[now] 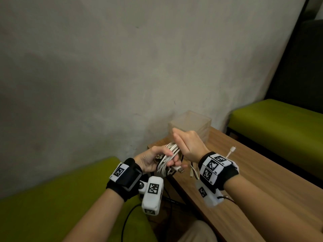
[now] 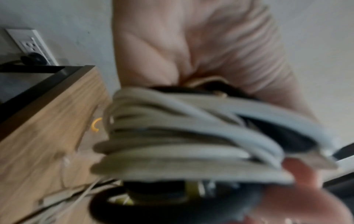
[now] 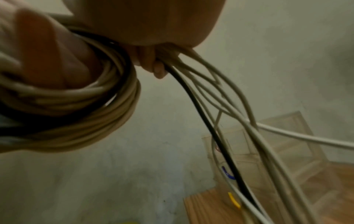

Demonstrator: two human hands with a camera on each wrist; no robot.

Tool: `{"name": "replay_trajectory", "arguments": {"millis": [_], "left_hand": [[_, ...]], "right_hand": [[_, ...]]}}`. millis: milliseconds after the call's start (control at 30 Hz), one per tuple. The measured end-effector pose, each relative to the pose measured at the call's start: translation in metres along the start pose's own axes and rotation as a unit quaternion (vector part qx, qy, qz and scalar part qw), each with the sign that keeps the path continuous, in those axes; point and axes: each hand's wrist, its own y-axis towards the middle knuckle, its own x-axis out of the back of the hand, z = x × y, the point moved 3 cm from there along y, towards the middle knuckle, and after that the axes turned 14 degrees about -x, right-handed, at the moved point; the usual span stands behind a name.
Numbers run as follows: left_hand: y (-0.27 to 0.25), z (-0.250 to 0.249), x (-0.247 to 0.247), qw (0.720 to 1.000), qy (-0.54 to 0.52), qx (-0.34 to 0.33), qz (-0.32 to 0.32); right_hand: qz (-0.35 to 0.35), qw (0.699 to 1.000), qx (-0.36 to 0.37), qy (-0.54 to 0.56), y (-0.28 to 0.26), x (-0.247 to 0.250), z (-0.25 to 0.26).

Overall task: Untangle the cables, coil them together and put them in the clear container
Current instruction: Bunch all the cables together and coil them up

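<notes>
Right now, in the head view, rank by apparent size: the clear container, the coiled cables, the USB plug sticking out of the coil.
1. clear container
2. coiled cables, though nearer the camera, so true size is unsure
3. USB plug

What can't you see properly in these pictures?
- How many cables make up the coil: head view, the left hand covers part; left wrist view is blurred.
- Right hand fingertips: head view shows only its back.
- What lies inside the clear container: the right hand blocks its lower part.
- Where the loose strands end: right wrist view, cut by the bottom edge.
</notes>
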Motion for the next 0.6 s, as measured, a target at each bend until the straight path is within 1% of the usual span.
{"name": "replay_trajectory", "arguments": {"millis": [100,167,233,267,333,367,400,433,467,500,533,600], "left_hand": [[0.002,-0.007,-0.003,1.000,-0.008,-0.014,-0.005],[0.001,-0.014,-0.006,0.999,-0.032,-0.038,-0.004],[0.002,-0.019,-0.007,0.994,-0.062,-0.083,-0.022],[0.002,-0.020,-0.007,0.989,-0.082,-0.119,-0.038],[-0.003,-0.024,0.000,0.968,-0.067,-0.210,-0.118],[-0.004,-0.024,0.001,0.957,-0.078,-0.235,-0.150],[-0.002,-0.024,-0.002,0.949,-0.112,-0.243,-0.164],[0.004,-0.023,-0.004,0.942,-0.162,-0.245,-0.164],[0.010,-0.021,-0.005,0.929,-0.226,-0.244,-0.159],[0.013,-0.023,-0.004,0.913,-0.273,-0.248,-0.176],[0.014,-0.025,-0.003,0.897,-0.292,-0.270,-0.191],[0.018,-0.028,-0.002,0.875,-0.294,-0.313,-0.225]], "right_hand": [[-0.028,0.997,-0.063,0.047,0.001,0.001,-0.004],[-0.040,0.989,-0.103,0.100,0.001,0.002,-0.006],[-0.054,0.971,-0.164,0.167,0.004,-0.003,-0.012],[-0.052,0.961,-0.192,0.195,0.008,-0.006,-0.013],[-0.041,0.942,-0.241,0.231,0.014,-0.016,-0.021],[-0.029,0.933,-0.260,0.246,0.014,-0.020,-0.023],[-0.017,0.926,-0.273,0.261,0.012,-0.025,-0.024],[-0.012,0.920,-0.283,0.273,0.007,-0.028,-0.023],[-0.010,0.914,-0.291,0.282,0.000,-0.032,-0.022],[-0.003,0.907,-0.299,0.297,-0.007,-0.036,-0.019],[0.006,0.898,-0.308,0.315,-0.013,-0.040,-0.015],[0.023,0.881,-0.326,0.341,-0.021,-0.046,-0.006]]}}
